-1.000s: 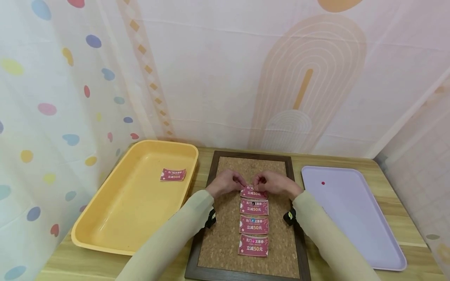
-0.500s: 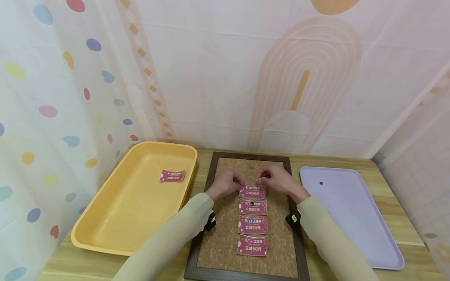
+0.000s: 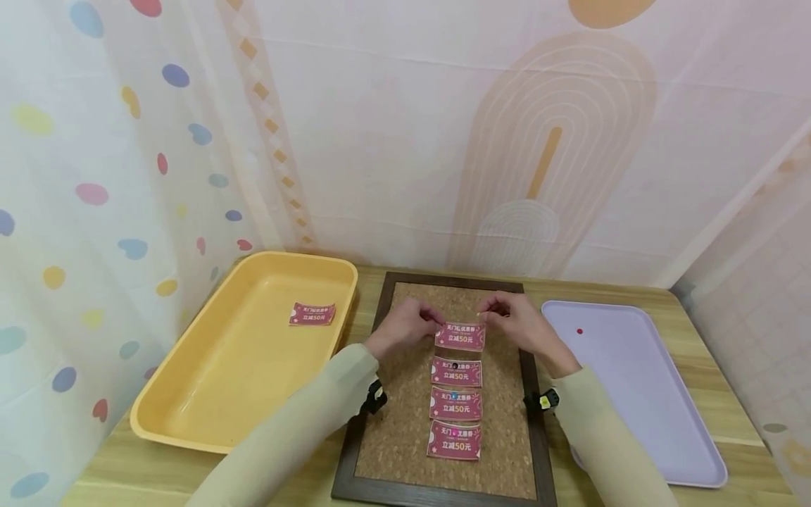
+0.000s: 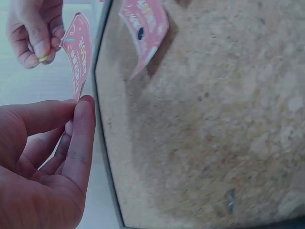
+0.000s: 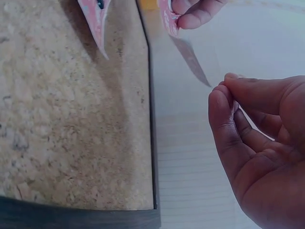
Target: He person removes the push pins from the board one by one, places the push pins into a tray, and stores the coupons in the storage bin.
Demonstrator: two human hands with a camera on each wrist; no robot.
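Observation:
My left hand (image 3: 405, 327) pinches a pink paper coupon (image 3: 460, 338) by its left corner, between thumb and forefinger. In the left wrist view this coupon (image 4: 78, 55) stands bent and apart from the cork board (image 4: 205, 124). Just beyond the coupon's upper right corner, my right hand (image 3: 521, 324) pinches a small yellow pin (image 4: 44, 58) between thumb and fingertip; its point is hidden. Below in a column on the cork board (image 3: 393, 436) lie three more coupons, with a black pin (image 3: 455, 366), a blue pin (image 3: 453, 396) and a pink pin (image 3: 454, 433).
A yellow tray (image 3: 247, 352) on the left holds one loose coupon (image 3: 312, 315). On the right is a lilac tray (image 3: 640, 394) with a red pin (image 3: 579, 331) in it. A dark frame (image 3: 443, 493) edges the cork board, and a patterned curtain (image 3: 393, 141) hangs behind the table.
The left hand has raised the top coupon, widening the gap to the one below. The right hand has drawn back rightward from over the coupon with the yellow pin.

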